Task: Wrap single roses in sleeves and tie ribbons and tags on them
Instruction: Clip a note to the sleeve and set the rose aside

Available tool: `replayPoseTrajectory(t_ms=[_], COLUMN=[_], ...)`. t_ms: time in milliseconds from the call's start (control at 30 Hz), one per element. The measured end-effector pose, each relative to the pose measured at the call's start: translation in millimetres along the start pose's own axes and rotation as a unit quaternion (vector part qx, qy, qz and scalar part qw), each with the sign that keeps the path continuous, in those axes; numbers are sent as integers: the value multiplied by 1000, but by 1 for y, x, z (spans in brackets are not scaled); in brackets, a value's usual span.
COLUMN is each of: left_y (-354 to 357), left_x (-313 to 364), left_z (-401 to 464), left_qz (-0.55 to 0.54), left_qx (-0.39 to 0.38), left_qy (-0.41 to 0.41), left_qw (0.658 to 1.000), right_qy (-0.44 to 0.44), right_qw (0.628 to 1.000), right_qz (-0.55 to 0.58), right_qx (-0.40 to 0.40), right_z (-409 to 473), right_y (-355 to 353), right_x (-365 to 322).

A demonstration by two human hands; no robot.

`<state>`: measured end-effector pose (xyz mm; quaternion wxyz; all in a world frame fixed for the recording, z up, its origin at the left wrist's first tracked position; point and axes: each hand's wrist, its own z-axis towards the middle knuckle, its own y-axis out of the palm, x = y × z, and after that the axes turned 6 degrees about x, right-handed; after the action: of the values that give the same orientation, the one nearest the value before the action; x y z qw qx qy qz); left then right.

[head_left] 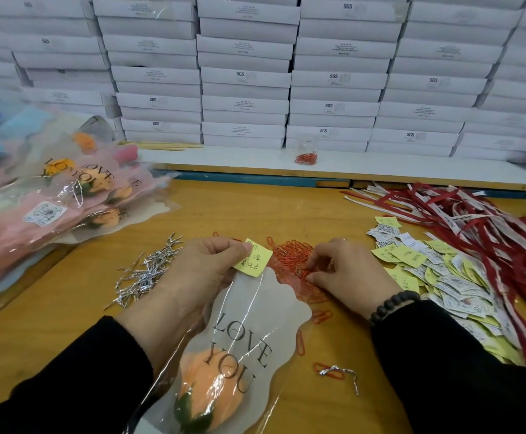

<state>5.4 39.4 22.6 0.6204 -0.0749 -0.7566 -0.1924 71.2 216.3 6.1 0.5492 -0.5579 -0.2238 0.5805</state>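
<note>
An orange rose (211, 386) with a soft, matte bloom and dark green leaves at its base lies inside a glossy plastic sleeve (255, 311) at the near middle of the wooden table (67, 324), the bloom toward the person. The sleeve has a frosted, scallop-edged panel printed "LOVE YOU" in dark letters, and its clear film shows bright creases. At the sleeve's far edge the left hand (199, 270) pinches a small yellow paper tag (253, 257), handwritten in green ink, between thumb and curled fingers, holding it against the sleeve's rim. The right hand (346, 270), with a dark bead bracelet (393, 305) at the wrist, has its fingers bent down into a heap of thin orange-red wire paper clips (293, 255) just beyond the sleeve; whether the fingertips hold a clip cannot be told. Loose clips lie scattered beside the sleeve, and one near the front has a silver twist tie (338, 372) across it. Left of the hands sits a tangle of crinkled metallic twist ties (145, 274). To the right lies a spread of small yellow and white printed tags (437, 274), and beyond them a mass of flat red and white ribbons (474, 220). On the far left, finished sleeved roses (67, 195) in pink and clear wraps are piled. Behind everything, flat white cardboard boxes (246, 76) are stacked in a wall along a white shelf (224, 158).
</note>
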Motion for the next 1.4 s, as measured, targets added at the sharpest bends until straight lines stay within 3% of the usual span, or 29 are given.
replayPoseTrajectory(t_ms=[267, 400, 533, 833, 1100, 1400], left_y=[-3, -3, -3, -4, -4, -2], left_x=[-2, -3, -3, -5, -6, -6], left_z=[4, 4, 5, 7, 8, 7], left_qz=[34, 25, 32, 46, 59, 51], left_qx=[1, -3, -2, -8, -14, -19], left_qy=[5, 5, 11, 15, 13, 21], left_qw=[999, 1000, 999, 999, 998, 998], right_qy=[54, 100, 86, 59, 56, 52], right_qw=[987, 950, 910, 895, 857, 862], right_qz=[150, 294, 405, 442, 512, 504], right_qx=[4, 21, 11, 14, -15, 13], right_z=[0, 0, -3, -5, -7, -6], right_y=[-3, -8, -13, -13, -10, -5], right_x=[1, 0, -4, -14, -21, -25])
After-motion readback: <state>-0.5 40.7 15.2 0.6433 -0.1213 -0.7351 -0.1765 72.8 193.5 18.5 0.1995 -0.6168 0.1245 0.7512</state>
